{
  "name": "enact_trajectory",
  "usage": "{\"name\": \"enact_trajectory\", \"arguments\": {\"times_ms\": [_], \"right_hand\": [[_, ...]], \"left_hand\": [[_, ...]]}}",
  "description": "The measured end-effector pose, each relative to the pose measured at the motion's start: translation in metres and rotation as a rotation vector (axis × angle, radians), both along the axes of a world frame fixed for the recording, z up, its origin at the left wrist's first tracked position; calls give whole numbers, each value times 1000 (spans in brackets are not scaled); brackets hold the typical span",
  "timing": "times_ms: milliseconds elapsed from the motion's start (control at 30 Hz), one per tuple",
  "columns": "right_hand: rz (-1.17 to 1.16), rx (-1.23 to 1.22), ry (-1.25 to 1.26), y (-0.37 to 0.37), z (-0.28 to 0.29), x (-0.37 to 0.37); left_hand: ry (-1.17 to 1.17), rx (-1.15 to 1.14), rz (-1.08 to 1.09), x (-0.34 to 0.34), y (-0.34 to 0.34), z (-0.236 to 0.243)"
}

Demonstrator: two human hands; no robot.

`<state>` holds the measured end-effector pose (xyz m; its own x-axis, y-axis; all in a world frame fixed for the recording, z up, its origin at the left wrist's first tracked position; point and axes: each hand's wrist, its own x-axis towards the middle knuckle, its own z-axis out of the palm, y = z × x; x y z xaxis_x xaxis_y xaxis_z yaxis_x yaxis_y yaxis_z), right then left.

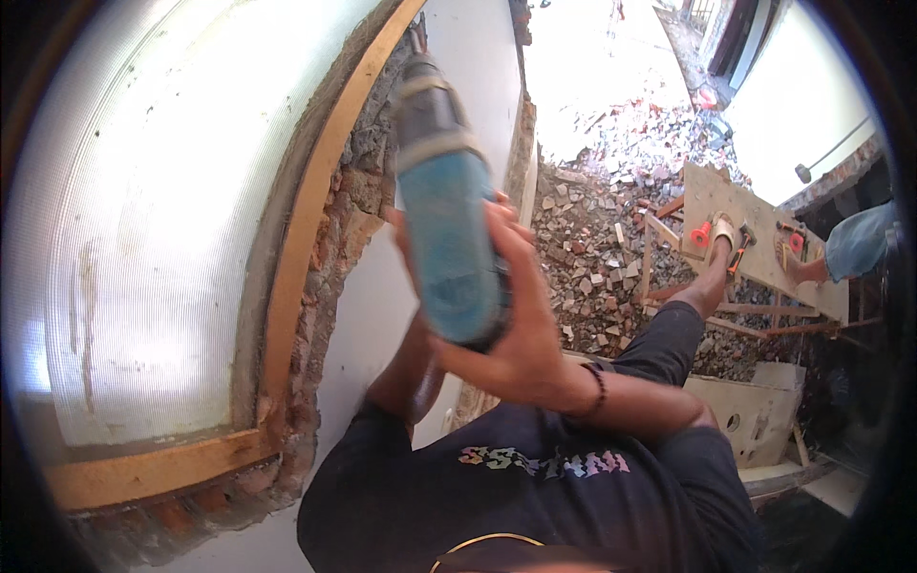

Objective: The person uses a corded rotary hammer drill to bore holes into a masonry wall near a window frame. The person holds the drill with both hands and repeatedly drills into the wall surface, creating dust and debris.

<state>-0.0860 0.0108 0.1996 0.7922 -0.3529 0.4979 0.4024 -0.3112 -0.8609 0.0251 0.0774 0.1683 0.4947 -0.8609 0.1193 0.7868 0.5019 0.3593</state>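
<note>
A blue and grey power drill [449, 239], probably a hammer drill, is held up in front of me with its nose pointing away. Its narrow tip [417, 43] is by the broken brick edge [368, 153] beside a wooden frame; contact cannot be made out. My right hand [521, 325], with a dark beaded bracelet at the wrist, wraps the rear and right side of the drill. On the drill's left side, my left hand [399, 239] grips it too, mostly hidden behind the body.
A translucent ribbed panel [172, 229] fills the wooden frame [296, 248] on the left. Brick rubble [592, 248] covers the ground below. To the right, a plank platform [764, 215] carries a hammer [740, 250], my foot and another person's foot [807, 270].
</note>
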Motion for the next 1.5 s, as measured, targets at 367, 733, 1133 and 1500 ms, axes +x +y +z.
{"name": "enact_trajectory", "arguments": {"times_ms": [367,733,1133,1500], "right_hand": [[149,300,81,-61,-37,-68],[69,234,193,-70,50,-44],[-5,-179,218,-34,65,-33],[-77,102,380,-83,127,-17]], "left_hand": [[-125,241,70,-58,-37,-43],[-185,16,70,-17,-58,11],[49,-412,-72,62,-68,-1],[-29,-128,-32,75,-89,39]]}}
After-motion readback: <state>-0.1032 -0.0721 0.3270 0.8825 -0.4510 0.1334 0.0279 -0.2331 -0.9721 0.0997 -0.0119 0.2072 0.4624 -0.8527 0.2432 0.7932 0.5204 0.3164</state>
